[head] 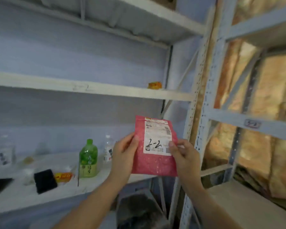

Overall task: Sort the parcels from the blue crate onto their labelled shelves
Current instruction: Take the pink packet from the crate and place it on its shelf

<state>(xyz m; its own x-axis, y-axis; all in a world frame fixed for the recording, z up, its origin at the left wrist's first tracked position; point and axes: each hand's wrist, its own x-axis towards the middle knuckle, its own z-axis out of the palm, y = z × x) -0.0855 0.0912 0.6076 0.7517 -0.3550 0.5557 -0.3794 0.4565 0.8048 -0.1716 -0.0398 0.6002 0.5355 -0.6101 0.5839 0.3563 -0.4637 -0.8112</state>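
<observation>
You hold the pink parcel (153, 156) upright before the shelves, long axis vertical, label facing you. Your left hand (125, 152) and right hand (182, 156) pinch its side edges. A green bottle (88, 158) stands left.

Pale lilac wall (73, 55) behind white metal shelving (106, 92); perforated uprights (191, 113); dim, soft light.

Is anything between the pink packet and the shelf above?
Nothing visible. The left hand and right hand hold the pink packet in open air below the shelf; a small orange pack sits at its right end.
</observation>
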